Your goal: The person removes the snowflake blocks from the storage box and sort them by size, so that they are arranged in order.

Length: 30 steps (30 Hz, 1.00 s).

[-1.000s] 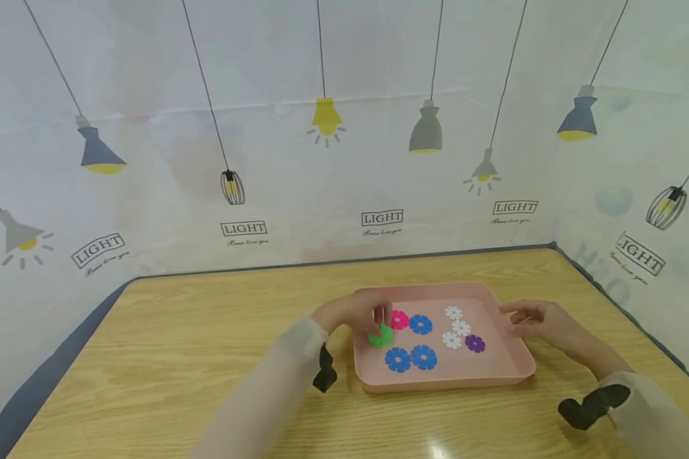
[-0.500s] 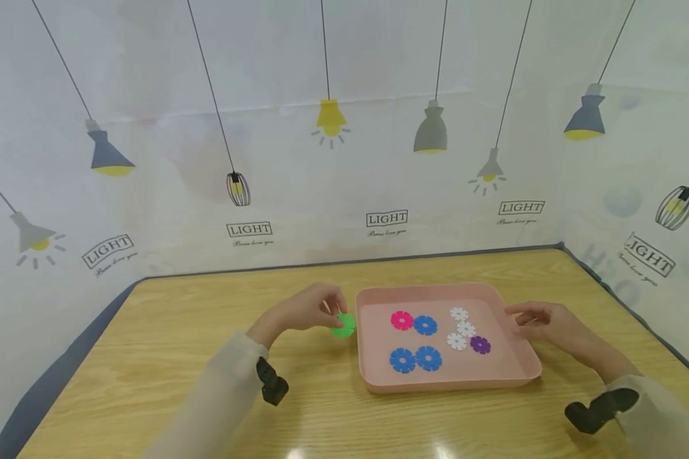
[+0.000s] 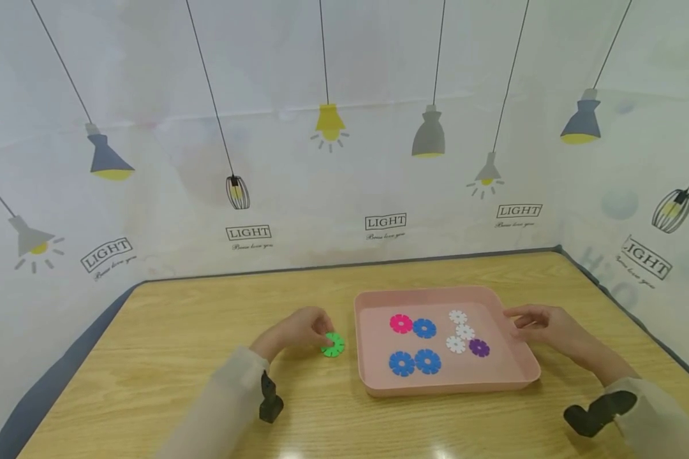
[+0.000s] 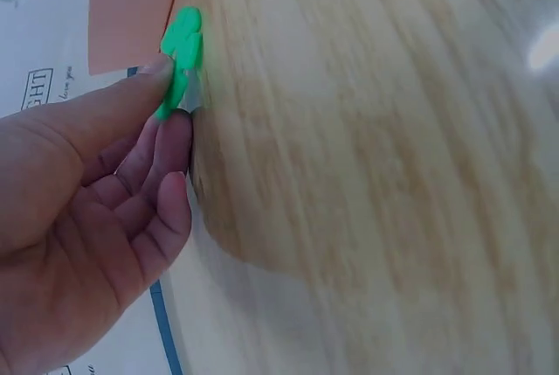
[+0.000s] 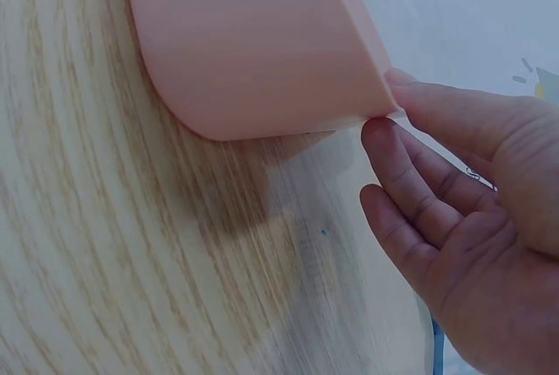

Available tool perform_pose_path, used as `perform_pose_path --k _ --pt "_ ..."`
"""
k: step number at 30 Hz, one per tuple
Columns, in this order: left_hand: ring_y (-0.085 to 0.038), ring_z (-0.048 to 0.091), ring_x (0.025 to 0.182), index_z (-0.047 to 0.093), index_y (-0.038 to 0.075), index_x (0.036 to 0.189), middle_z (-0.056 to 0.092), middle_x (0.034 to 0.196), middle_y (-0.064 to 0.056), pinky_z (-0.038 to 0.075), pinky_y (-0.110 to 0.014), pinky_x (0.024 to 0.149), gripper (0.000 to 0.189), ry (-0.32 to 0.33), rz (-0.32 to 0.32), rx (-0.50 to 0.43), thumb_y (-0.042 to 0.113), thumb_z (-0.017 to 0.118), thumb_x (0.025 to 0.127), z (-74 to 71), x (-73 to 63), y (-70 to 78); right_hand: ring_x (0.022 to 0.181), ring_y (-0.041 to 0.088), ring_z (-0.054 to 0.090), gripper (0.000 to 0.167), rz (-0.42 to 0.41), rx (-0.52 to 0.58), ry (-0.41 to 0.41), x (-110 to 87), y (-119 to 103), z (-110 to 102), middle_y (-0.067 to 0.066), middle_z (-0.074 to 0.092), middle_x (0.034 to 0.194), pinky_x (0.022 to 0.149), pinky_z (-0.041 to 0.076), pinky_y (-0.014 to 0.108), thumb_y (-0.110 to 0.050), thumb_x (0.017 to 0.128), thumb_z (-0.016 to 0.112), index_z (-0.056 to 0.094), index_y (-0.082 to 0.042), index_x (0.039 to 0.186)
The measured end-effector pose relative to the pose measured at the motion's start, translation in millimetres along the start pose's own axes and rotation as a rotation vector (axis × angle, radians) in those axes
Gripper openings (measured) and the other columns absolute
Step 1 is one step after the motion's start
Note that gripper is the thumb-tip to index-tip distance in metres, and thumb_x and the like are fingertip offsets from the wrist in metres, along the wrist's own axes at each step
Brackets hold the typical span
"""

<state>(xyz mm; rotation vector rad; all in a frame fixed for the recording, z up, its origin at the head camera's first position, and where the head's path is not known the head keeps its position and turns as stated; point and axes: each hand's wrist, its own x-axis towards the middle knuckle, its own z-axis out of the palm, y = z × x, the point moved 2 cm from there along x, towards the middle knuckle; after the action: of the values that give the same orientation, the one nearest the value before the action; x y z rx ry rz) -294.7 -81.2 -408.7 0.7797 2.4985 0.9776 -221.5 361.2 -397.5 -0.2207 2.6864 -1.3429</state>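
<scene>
My left hand (image 3: 297, 330) pinches a green notched snowflake disc (image 3: 335, 345) by its edge, close over the table just left of the pink tray (image 3: 452, 387). In the left wrist view, thumb and fingers hold the green disc (image 4: 182, 50) almost edge-on. With thumb and fingertips, my right hand (image 3: 542, 326) grips the rim at the tray's right side; the right wrist view shows the tray wall (image 5: 253, 52) between them. Inside the tray lie a pink disc (image 3: 401, 324), several blue discs (image 3: 427, 361), three smaller white discs (image 3: 465, 331) and a purple disc (image 3: 479, 347).
The wooden table (image 3: 195, 319) reaches left of the tray and in front of it. Behind and along both sides stands a pale cloth backdrop (image 3: 298, 166) printed with lamps. Both wrists carry black straps, the left strap (image 3: 270, 398) hanging near the table.
My left hand has lifted the green disc out of the tray and carried it left over the rim, then lowered it toward the table. The right hand has stayed at the tray's edge.
</scene>
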Motion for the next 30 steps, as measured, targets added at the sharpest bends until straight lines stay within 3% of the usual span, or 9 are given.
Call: perform_pose_path --k 7,20,27,30 --pt "-0.014 0.053 0.076 0.062 0.003 0.086 0.058 0.081 -0.001 0.046 -0.03 0.072 0.011 -0.03 -0.041 0.07 0.006 0.07 0.079 2.2 0.8 1.7 0.089 0.021 0.056 0.05 -0.005 -0.008 0.01 -0.5 1 1 0.018 0.057 0.106 0.071 0.05 0.031 -0.021 0.085 0.066 0.052 0.006 0.124" --pt "-0.013 0.054 0.075 0.063 0.003 0.086 0.059 0.08 -0.001 0.046 -0.028 0.07 0.009 -0.022 -0.013 0.065 0.006 0.069 0.08 -1.3 -0.6 4.3 0.09 0.02 0.058 0.051 0.014 0.029 -0.001 -0.7 1 2 0.019 0.058 0.107 0.072 0.05 0.03 -0.02 0.085 0.066 0.049 0.007 0.125" --pt "-0.013 0.054 0.073 0.062 0.005 0.087 0.058 0.078 0.0 0.046 -0.027 0.065 0.008 0.002 0.126 0.037 0.01 0.066 0.083 -7.1 8.7 30.9 0.088 0.019 0.058 0.051 0.009 0.008 0.009 -1.0 2 1 0.018 0.058 0.106 0.072 0.049 0.029 -0.021 0.085 0.066 0.05 0.006 0.125" --pt "-0.013 0.054 0.075 0.062 0.007 0.089 0.058 0.079 0.0 0.046 -0.026 0.067 0.009 -0.019 0.135 0.022 0.012 0.067 0.083 -4.6 16.4 48.1 0.089 0.019 0.058 0.052 0.012 0.005 0.012 -0.7 2 1 0.019 0.058 0.106 0.072 0.049 0.029 -0.022 0.085 0.066 0.05 0.006 0.125"
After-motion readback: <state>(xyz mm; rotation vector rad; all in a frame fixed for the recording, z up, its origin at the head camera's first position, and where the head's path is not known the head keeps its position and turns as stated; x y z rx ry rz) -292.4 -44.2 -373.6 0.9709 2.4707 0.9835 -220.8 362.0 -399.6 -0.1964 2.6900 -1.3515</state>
